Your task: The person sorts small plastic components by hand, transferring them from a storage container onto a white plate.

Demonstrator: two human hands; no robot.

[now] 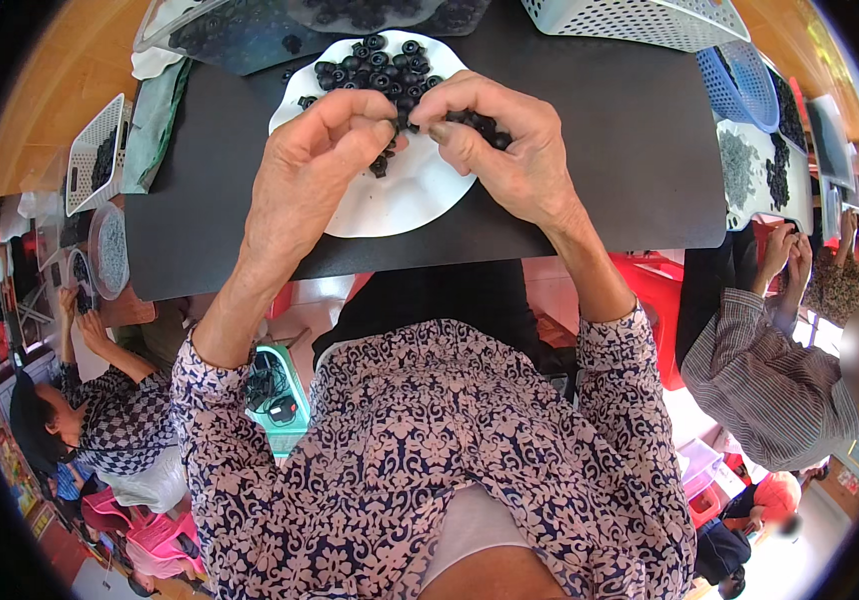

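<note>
A white scalloped plate (pixel 400 212) rests on the dark table in front of me. Small round black parts (pixel 378 68), each with a ring-like centre, are heaped on its far half. Above the heap, my left hand (pixel 312 158) is closed, thumb and forefinger pinched together; what sits between the tips is hard to make out. A few black pieces (pixel 380 166) show just below those fingers. Close beside it, my right hand (pixel 515 145) curls around several of the black parts (pixel 480 124), its thumb and forefinger tips near the left fingertips.
Behind the plate stands a clear bin (pixel 240 40) with more black parts. A white perforated basket (pixel 640 22) is at the far right, near a blue basket (pixel 738 85). Green-grey plastic (pixel 157 125) lies at the left edge. Co-workers' hands (pixel 785 252) are busy on the right and left.
</note>
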